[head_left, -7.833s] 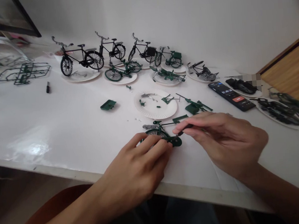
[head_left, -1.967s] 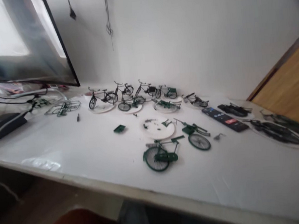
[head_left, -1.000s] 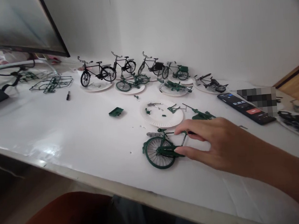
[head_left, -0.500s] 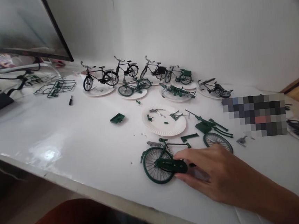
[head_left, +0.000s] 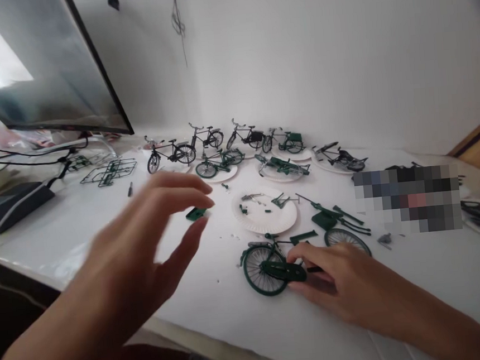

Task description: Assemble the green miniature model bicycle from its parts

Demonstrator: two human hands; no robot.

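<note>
Near the front edge of the table [head_left: 245, 331]: partly built green bicycle [head_left: 282, 270], one spoked wheel, rack and chain case on. Right hand [head_left: 345, 283] is clamped on its front part, thumb under the chain case, index finger above. Some dark slim item [head_left: 314, 269] also shows by those fingers; mostly hidden, can't tell what. Left hand [head_left: 140, 239] is raised over the table, thumb and fingers apart, green tray [head_left: 194, 213] partly behind its fingertips. Loose wheel [head_left: 347, 240] lies just beyond the right hand. Paper plate [head_left: 265, 225] with small parts sits behind the bicycle.
</note>
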